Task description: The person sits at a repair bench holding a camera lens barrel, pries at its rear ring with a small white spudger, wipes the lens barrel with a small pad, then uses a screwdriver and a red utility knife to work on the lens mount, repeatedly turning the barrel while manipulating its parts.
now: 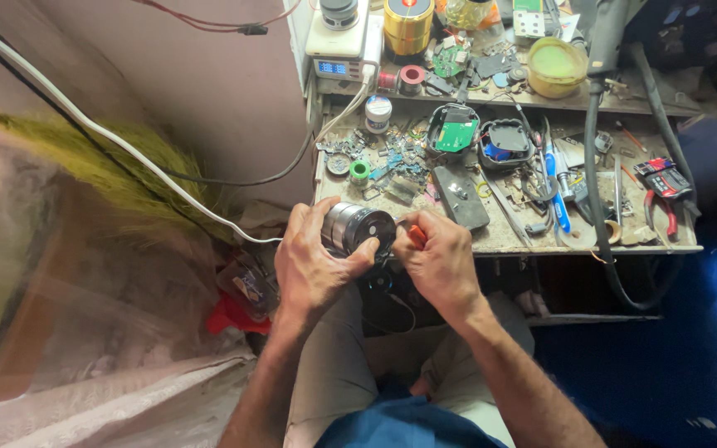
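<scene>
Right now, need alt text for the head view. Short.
Seen from above, a seated person's left hand grips a silver cylindrical device while the right hand works an orange-handled tool at its dark end face. Beyond lies a cluttered workbench with circuit boards, red-handled pliers and a yellow tub.

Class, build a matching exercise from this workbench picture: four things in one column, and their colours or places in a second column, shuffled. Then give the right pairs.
1. cylinder
2. tool handle
3. round tub
4. pen

a. blue and white, lying on the bench
b. silver, gripped in the left hand
c. orange, in the right hand
d. yellow-green, on the upper shelf

Pairs: 1-b, 2-c, 3-d, 4-a
</scene>
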A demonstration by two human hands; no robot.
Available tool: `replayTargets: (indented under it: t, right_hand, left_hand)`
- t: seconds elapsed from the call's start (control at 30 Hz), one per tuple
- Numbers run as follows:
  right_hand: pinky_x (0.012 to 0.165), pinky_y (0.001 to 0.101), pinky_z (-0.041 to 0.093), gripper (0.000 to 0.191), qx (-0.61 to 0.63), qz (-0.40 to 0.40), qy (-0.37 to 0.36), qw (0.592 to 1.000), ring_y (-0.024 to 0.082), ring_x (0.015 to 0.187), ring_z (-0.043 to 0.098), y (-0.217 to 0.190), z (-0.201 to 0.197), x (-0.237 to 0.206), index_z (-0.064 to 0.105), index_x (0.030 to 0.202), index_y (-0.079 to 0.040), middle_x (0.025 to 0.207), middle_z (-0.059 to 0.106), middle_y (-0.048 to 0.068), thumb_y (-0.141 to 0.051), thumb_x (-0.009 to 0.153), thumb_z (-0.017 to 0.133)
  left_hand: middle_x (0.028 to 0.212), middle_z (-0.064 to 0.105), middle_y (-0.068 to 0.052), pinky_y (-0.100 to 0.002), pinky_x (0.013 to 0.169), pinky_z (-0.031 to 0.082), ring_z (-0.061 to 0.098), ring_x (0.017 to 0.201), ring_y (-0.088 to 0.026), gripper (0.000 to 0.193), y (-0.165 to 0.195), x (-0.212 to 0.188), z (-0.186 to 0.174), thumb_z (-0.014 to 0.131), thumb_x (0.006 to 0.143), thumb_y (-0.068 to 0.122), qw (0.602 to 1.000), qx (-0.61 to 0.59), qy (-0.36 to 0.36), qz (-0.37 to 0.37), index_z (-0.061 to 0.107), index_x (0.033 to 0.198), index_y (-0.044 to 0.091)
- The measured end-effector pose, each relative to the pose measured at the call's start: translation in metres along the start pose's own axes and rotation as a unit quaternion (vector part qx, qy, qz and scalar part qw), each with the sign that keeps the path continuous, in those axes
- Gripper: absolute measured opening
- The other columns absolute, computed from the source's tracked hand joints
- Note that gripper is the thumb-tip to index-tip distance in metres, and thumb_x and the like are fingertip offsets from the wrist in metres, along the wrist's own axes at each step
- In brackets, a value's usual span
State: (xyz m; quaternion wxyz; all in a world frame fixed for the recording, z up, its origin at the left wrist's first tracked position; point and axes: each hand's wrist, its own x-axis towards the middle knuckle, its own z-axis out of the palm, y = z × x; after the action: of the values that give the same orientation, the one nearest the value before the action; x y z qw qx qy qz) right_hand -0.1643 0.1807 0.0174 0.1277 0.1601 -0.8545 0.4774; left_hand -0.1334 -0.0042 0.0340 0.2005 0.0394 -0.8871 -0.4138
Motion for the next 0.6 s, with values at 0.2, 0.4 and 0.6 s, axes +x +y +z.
replayTargets:
  t: [0.2, 0.4, 0.6]
  right_hand:
    - [0.064, 0.0278, 0.047, 0.027, 0.087, 0.099, -0.028, 0.991, 0.013, 0.072, 0.054, -0.006, -0.019, -0.005, 0.067, 0.124, 0.000, 0.085, 0.063, 0.008, -0.008, 0.099, 0.063]
    - [0.084, 0.0350, 0.054, 0.036, -0.022, -0.044, -0.030, 0.998, 0.027, 0.094, 0.068, -0.019, -0.025, -0.025, 0.060, 0.137, 0.000, 0.106, 0.069, 0.014, -0.011, 0.103, 0.056]
    - [0.086, 0.0374, 0.052, 0.034, -0.018, -0.060, -0.009, 0.998, 0.033, 0.096, 0.065, -0.030, -0.012, -0.035, 0.059, 0.136, 0.003, 0.106, 0.065, 0.017, -0.011, 0.105, 0.057]
  left_hand:
    - [0.102, 0.062, -0.010, -0.042, 0.077, 0.056, 0.069, 0.090, -0.029, 0.069, 0.002, -0.001, -0.004, 0.086, 0.065, 0.044, 1.000, -0.014, -0.003, -0.008, 0.068, 0.123, 0.011]
    - [0.101, 0.062, -0.010, -0.041, 0.076, 0.056, 0.069, 0.089, -0.029, 0.068, 0.003, 0.000, -0.003, 0.087, 0.065, 0.042, 1.000, -0.015, -0.002, -0.015, 0.068, 0.122, 0.011]
    - [0.102, 0.062, -0.010, -0.041, 0.076, 0.056, 0.070, 0.090, -0.029, 0.068, 0.004, 0.000, -0.002, 0.087, 0.066, 0.042, 1.000, -0.021, 0.000, -0.015, 0.068, 0.122, 0.010]
